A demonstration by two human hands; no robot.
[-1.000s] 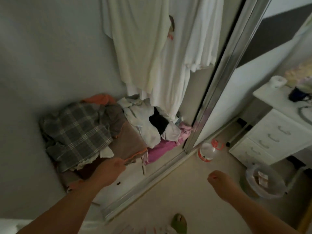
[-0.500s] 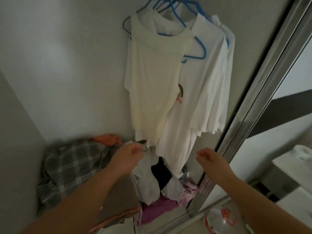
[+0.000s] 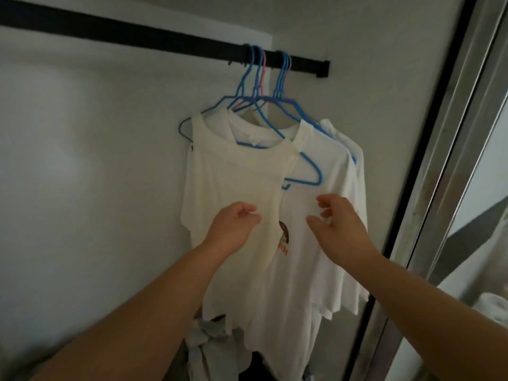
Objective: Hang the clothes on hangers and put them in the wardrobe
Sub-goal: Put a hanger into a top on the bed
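Readable text: almost none

The white T-shirt (image 3: 310, 243) carries a small print with orange letters under a dark picture, but the cream shirt (image 3: 233, 188) hanging in front covers part of it and the letters are too blurred to read.

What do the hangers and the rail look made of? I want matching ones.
Blue hangers: thin bent rod with a smooth coloured coat, probably coated wire, possibly plastic. Rail: flat matte black bar, likely painted metal, though the dim picture leaves that open.
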